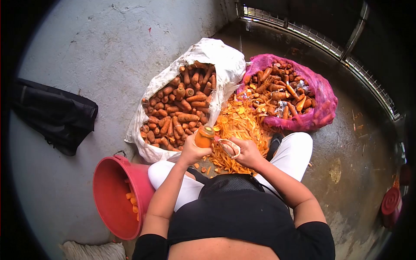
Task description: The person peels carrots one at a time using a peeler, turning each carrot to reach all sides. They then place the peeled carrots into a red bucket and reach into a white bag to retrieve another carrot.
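Upright in my left hand (193,150) is a thick carrot (204,138), its cut top facing up and its side bright orange. My right hand (248,153) is closed on a peeler (229,148) with a pale looped handle, close beside the carrot. Below and beyond both hands lies a heap of orange peelings (236,130). Unpeeled carrots (182,106) fill the open white sack (221,54) ahead on the left. A pink mesh sack (323,93) at the right holds more carrots and scraps.
A red bucket (149,177) with some peeled carrots (132,200) stands tilted at my left. Farther left, a black bag (65,115) lies against the grey surface. A whitish cloth (93,251) is at the bottom left, and a red object (391,201) at the far right.
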Tool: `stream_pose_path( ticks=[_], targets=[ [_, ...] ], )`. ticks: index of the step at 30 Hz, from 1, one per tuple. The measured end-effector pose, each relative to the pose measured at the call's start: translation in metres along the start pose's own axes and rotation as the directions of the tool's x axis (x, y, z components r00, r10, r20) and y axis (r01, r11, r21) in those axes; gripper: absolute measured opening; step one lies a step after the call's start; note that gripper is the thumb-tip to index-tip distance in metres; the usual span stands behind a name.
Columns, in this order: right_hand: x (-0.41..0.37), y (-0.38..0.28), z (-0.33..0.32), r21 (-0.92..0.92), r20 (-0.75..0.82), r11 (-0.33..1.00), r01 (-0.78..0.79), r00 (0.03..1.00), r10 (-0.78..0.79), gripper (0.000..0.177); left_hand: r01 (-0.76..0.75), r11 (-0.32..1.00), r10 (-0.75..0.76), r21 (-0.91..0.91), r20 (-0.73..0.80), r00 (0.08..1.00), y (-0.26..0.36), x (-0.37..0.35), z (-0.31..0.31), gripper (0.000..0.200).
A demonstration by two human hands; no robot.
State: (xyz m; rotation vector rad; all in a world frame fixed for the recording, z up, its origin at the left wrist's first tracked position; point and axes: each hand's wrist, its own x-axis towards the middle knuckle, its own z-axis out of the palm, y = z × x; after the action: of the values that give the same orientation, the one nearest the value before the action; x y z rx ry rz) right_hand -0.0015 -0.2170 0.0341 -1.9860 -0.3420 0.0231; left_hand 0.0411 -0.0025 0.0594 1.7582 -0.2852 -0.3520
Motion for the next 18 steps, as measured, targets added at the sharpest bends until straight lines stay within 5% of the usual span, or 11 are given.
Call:
stream_pose_path(
  ticks=[8, 14, 18],
  targets=[
    [0.002, 0.012, 0.003, 0.123, -0.080, 0.990, 0.071, 0.995, -0.061, 0.023, 0.316, 0.935, -0.276, -0.163, 0.230, 0.933, 0.015, -0.006, -0.014, 0.036],
    [0.007, 0.018, -0.001, 0.091, -0.007, 0.992, 0.083, 0.997, -0.082, 0.021, 0.368, 0.861, -0.242, -0.352, 0.353, 0.904, 0.016, -0.001, -0.020, 0.038],
    [0.015, 0.072, 0.015, 0.029, 0.073, 0.986, -0.166, 0.984, 0.164, 0.036, 0.483, 0.748, -0.137, -0.455, 0.607, 0.783, 0.010, -0.002, -0.028, 0.045]
  ],
)
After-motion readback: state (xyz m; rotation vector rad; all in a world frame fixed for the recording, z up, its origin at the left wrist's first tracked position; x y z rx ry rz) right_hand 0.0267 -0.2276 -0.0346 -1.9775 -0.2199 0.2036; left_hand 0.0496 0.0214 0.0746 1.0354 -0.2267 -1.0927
